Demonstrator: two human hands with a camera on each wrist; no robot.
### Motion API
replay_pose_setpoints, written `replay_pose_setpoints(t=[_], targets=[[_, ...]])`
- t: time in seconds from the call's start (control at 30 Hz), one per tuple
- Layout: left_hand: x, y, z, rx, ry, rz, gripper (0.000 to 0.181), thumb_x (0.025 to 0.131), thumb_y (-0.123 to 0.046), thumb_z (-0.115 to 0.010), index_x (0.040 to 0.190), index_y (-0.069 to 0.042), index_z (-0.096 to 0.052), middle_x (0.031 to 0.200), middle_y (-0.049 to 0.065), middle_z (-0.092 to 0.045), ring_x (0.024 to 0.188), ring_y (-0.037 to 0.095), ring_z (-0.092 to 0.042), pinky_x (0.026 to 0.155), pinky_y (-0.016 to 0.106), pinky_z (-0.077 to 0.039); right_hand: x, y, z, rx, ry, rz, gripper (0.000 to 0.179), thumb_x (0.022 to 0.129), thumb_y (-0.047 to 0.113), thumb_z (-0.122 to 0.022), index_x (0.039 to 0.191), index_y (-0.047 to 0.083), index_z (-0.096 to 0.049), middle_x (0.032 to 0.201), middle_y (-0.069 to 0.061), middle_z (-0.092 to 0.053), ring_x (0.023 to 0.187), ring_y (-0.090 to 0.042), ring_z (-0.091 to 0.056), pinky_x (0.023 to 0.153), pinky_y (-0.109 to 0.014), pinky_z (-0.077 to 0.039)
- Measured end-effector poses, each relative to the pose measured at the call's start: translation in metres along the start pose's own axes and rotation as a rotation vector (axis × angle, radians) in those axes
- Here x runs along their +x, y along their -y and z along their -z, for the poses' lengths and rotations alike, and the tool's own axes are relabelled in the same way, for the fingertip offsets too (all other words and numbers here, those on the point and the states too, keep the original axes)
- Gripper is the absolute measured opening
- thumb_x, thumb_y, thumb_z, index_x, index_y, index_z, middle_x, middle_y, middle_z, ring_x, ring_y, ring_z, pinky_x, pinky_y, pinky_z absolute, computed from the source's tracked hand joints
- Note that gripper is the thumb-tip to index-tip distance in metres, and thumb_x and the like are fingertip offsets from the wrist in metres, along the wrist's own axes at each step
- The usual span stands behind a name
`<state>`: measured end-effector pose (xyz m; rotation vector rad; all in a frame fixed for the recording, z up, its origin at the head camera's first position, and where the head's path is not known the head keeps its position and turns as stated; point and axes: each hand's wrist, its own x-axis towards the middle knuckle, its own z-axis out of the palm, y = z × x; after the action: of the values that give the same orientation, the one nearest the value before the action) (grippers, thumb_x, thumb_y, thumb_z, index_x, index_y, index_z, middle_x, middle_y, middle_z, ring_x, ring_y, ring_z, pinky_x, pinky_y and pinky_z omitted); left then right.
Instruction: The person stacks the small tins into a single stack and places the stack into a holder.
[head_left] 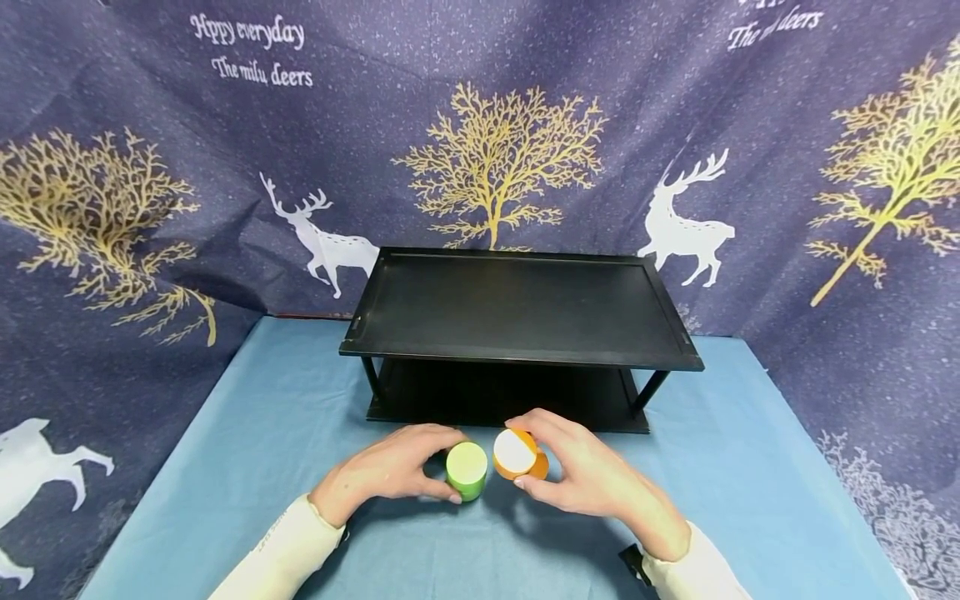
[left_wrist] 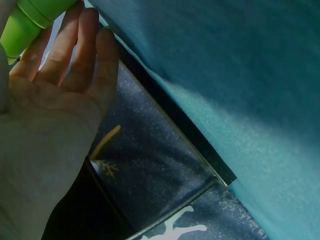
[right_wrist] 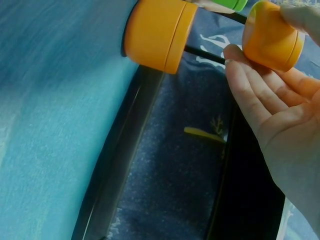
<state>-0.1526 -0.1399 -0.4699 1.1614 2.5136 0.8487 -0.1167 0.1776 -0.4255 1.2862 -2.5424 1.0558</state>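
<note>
My left hand [head_left: 405,463] holds a small green round container [head_left: 467,472] between thumb and fingers, low over the blue cloth. A seam runs around its side in the left wrist view, where the container [left_wrist: 42,11] is cut off by the top corner. With thumb and fingertips, my right hand [head_left: 581,467] grips an orange round container [head_left: 514,454], raised and tilted, its pale top bright in the head view. Partly hidden behind it, a second orange container [head_left: 539,467] stands on the cloth; the right wrist view shows this one [right_wrist: 156,35] apart from the held one [right_wrist: 272,37].
A black two-level shelf [head_left: 517,304] stands just beyond both hands, its lower board [head_left: 502,400] close to the containers. Blue cloth [head_left: 247,467] covers the table. Behind hangs a dark blue curtain [head_left: 360,125] with deer and trees.
</note>
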Motion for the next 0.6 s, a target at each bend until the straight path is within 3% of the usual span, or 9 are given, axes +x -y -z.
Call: replay_pose_setpoints(t=[0.6], targets=[[0.000, 0.003, -0.001, -0.035, 0.001, -0.024, 0.055, 0.083, -0.049, -0.090, 0.131, -0.038, -0.065, 0.120, -0.025, -0.065, 0.107, 0.001, -0.060, 0.101, 0.032, -0.053, 0.011, 0.003, -0.006, 0.023, 0.018, 0.027, 0.057, 0.091, 0.027, -0.085, 0.141, 0.015, -0.059, 0.130, 0.007, -0.064, 0.107, -0.009, -0.063, 0.093, -0.029, -0.059]])
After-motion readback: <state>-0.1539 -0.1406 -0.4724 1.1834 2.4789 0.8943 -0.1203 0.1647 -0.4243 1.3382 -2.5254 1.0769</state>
